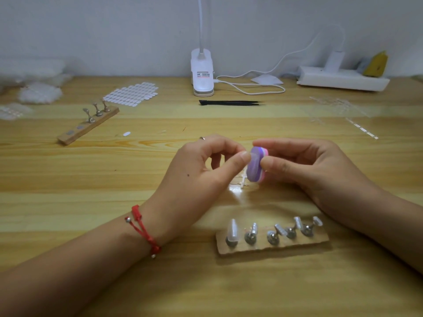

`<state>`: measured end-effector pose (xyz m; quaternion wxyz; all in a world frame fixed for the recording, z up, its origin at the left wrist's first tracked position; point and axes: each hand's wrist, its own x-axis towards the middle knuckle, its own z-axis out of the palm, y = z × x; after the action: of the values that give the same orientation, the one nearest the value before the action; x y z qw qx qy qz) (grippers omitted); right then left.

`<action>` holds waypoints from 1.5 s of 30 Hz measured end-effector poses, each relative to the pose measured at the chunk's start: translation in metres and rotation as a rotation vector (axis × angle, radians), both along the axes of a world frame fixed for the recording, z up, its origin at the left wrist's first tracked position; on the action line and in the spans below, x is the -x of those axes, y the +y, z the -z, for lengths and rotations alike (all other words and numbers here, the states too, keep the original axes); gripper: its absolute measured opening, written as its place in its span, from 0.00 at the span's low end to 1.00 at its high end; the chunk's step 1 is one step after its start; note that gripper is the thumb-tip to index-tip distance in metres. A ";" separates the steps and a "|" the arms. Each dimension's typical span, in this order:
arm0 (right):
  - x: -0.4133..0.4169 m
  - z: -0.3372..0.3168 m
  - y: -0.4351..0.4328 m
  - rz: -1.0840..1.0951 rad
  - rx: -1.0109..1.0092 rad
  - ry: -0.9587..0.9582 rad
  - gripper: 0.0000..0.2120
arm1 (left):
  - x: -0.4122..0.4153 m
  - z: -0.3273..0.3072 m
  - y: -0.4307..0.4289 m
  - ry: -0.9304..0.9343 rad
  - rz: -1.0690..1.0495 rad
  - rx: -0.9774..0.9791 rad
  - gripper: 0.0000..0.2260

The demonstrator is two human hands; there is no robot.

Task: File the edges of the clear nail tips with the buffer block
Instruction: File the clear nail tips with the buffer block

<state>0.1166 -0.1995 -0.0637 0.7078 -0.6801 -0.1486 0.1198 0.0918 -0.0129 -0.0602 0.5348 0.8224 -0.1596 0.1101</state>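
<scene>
Above the middle of the wooden tabletop (91, 179), both hands met over a small heap of clear plastic scraps (240, 185). The right hand (304, 165) gripped the buffer block (256, 167), a purple, white and pink pad, with the thumb on its near face and the fingers curled over its top and far side. The left hand (201, 165), with a red cord bracelet (144, 227) at its wrist, pinched something small between thumb and forefinger and held it against the block's purple face; it looked like a clear nail tip (251, 157), though it was too faint to be sure.

Just in front of the hands lay a wooden stand (263, 248) with five metal pegs, each carrying a clear tip (232, 229). A second stand (88, 125) with three pegs lay well apart at far left, near a sheet of white oval tabs (131, 93). Black tweezers (231, 102), a white clip lamp (202, 72) and a power strip (343, 80) sat along the back.
</scene>
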 end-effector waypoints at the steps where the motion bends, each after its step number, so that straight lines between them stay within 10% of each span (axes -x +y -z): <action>1: -0.001 0.000 0.000 0.027 -0.036 0.007 0.18 | 0.001 0.000 -0.001 0.001 0.012 -0.018 0.06; 45: 0.004 -0.001 0.000 0.005 -0.009 -0.097 0.17 | -0.001 0.001 0.001 0.070 -0.011 0.110 0.06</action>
<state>0.1129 -0.1997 -0.0630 0.7030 -0.6824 -0.1818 0.0843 0.0932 -0.0117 -0.0608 0.5840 0.7959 -0.1298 0.0928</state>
